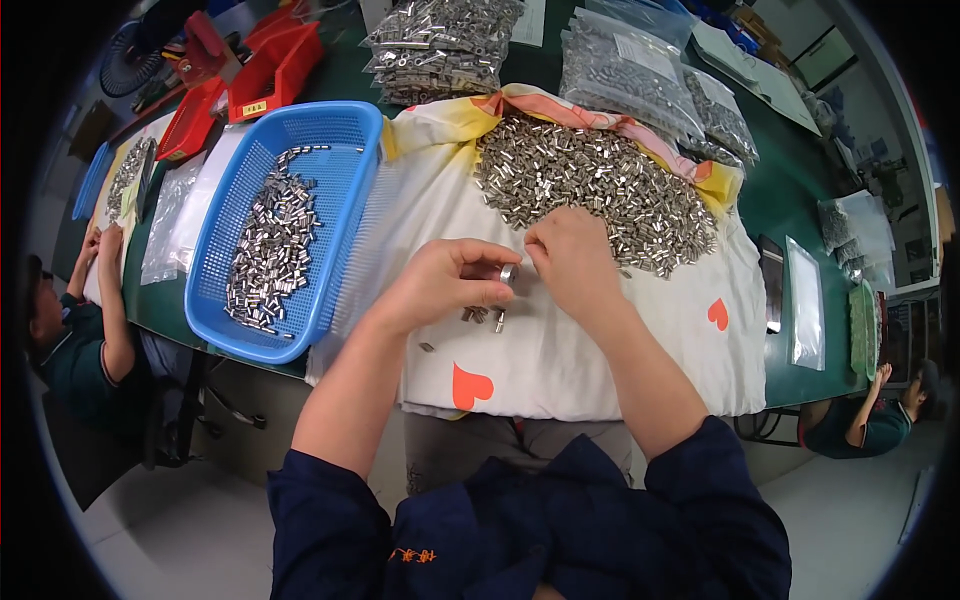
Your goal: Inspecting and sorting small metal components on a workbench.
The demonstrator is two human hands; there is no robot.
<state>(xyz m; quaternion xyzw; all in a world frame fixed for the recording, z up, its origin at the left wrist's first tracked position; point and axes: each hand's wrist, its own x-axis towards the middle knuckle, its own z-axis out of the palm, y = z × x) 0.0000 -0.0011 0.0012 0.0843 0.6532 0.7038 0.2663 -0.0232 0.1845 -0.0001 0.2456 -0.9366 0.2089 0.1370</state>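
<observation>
In the head view, the only view, one small round metal piece (508, 272) is held between the thumb and fingers of the left hand (455, 282). The right hand (572, 255) is curled, with its fingertips brought together; whether something is pinched there cannot be told. The held piece lies at about eight o'clock from the right fingertips, and a narrow gap is seen between them.

The pile of small metal cylinders (600, 185) is spread from twelve to three o'clock of the right hand, which is the nearer one and is placed at the pile's near edge. The long axis of the pile is directed roughly from ten to four o'clock. The blue basket (352, 190) is placed at nine to ten o'clock of the left hand, with its long axis from one to seven.

As for the count: two hands, one pile, one basket and one held piece are seen. The cylinders are too many to be counted. A few loose pieces (499, 322) are partly hidden under the left hand, and one dark piece (427, 347) is left at seven o'clock. Two red hearts (472, 386) are printed on the white cloth (580, 375).
</observation>
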